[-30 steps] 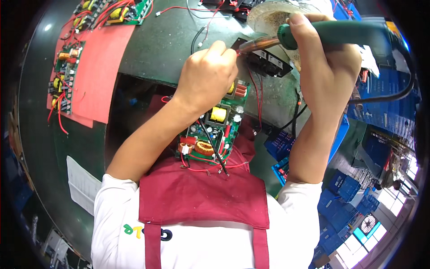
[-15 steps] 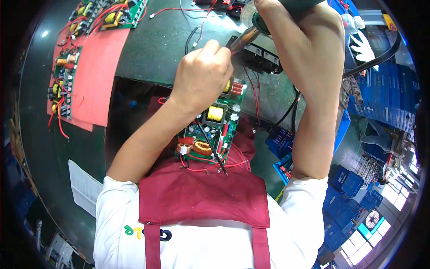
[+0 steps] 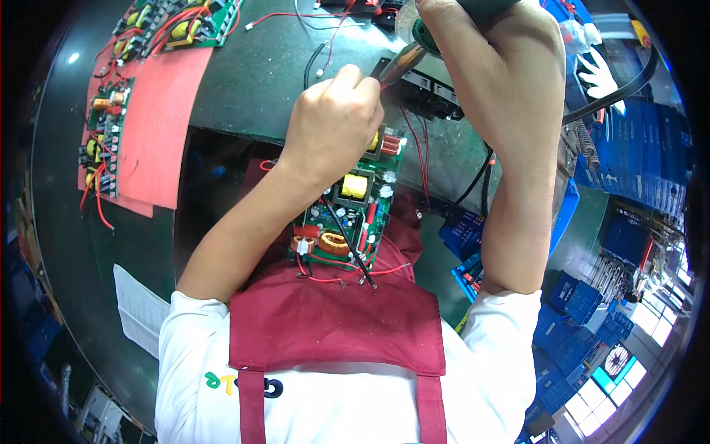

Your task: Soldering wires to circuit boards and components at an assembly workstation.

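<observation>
My right hand (image 3: 510, 66) grips a dark green-handled tool (image 3: 477, 11) at the top of the view. Its ridged collar and metal shaft (image 3: 403, 65) slant down toward the fingers of my left hand (image 3: 333, 122). My left hand is closed above the upper part of a green circuit board (image 3: 344, 214); whatever its fingers hold is hidden, as is the tool's tip. The board carries yellow transformers, a copper-wound coil and loose red and black wires, and lies over my lap by the bench edge. Behind the shaft is a black part with light sockets (image 3: 429, 92).
On the left, a pink sheet (image 3: 159, 133) bears several wired circuit boards (image 3: 107, 144). Thin red wires (image 3: 418, 159) hang over the bench edge (image 3: 251, 137). A thick black cable (image 3: 614, 96) runs at the right, near a white glove (image 3: 595, 74) and blue bins (image 3: 643, 148).
My right hand and the tool have shifted very slightly left. My left hand and the circuit board look nearly still.
</observation>
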Available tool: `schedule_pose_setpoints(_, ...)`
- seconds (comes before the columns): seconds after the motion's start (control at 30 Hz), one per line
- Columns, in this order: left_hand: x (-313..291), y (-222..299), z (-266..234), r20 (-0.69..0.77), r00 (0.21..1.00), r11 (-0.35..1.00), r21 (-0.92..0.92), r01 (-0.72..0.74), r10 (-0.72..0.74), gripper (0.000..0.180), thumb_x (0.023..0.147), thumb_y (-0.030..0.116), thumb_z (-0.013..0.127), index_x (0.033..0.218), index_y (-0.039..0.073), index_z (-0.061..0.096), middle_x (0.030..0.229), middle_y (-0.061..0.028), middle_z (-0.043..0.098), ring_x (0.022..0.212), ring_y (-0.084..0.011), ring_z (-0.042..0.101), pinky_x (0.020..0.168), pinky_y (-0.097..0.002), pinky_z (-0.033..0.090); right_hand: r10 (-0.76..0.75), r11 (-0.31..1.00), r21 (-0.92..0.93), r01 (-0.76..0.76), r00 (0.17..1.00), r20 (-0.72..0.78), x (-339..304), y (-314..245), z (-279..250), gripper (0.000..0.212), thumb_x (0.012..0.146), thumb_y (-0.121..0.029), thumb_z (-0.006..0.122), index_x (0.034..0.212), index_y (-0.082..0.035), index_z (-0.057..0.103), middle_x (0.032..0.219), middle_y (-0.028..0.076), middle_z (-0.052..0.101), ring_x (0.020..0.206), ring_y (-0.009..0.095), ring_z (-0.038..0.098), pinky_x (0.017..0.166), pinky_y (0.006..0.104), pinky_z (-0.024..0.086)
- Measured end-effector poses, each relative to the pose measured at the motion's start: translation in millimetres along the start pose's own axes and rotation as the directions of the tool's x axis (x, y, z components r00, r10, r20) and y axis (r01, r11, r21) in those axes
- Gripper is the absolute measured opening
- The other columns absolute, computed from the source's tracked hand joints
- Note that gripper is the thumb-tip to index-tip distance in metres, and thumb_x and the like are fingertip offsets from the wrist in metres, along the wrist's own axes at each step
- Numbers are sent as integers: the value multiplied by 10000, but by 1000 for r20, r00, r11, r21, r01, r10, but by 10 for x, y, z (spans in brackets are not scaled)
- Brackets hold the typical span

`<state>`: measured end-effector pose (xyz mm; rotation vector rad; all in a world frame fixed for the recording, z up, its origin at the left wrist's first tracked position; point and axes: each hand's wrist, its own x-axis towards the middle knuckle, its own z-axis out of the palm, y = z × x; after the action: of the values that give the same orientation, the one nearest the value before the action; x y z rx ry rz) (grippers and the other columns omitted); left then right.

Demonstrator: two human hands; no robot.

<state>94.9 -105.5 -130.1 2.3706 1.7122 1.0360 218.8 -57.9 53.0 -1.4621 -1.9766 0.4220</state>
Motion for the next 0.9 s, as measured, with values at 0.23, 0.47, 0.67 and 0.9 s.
schedule_pose_setpoints(0.23,1,2,-4,10,1000,1000,12,1,-1,128,858,121,718,802,57,623,830,-119,614,731,-299,694,690,-404,584,78,989,122,-83,996,40,-115,27,2,282,911,-186,710,732,31,683,595,134,631,574,268,645,605,411,471)
schedule_pose_setpoints(0.47,4,4,-2,10,1000,1000,18,1,-1,127,852,118,721,797,58,624,828,-119,616,730,-296,695,689,-402,585,-14,1000,22,13,1000,14,-113,95,24,280,899,-184,714,729,34,667,596,152,613,574,298,634,607,422,467)
schedule_pose_setpoints(0.67,3,7,0,14,1000,1000,30,1,-2,122,852,118,716,795,61,625,825,-116,617,726,-295,696,686,-400,586,-73,997,-18,72,997,-33,-134,82,48,267,896,-177,715,732,28,669,599,153,601,572,291,624,610,419,463)
schedule_pose_setpoints(0.9,1,1,4,10,1000,999,31,6,-6,112,853,109,707,794,62,624,825,-117,617,723,-298,694,680,-399,589,-8,982,186,15,999,-38,-179,197,11,200,938,-153,716,825,11,722,670,50,677,600,195,609,610,342,461)
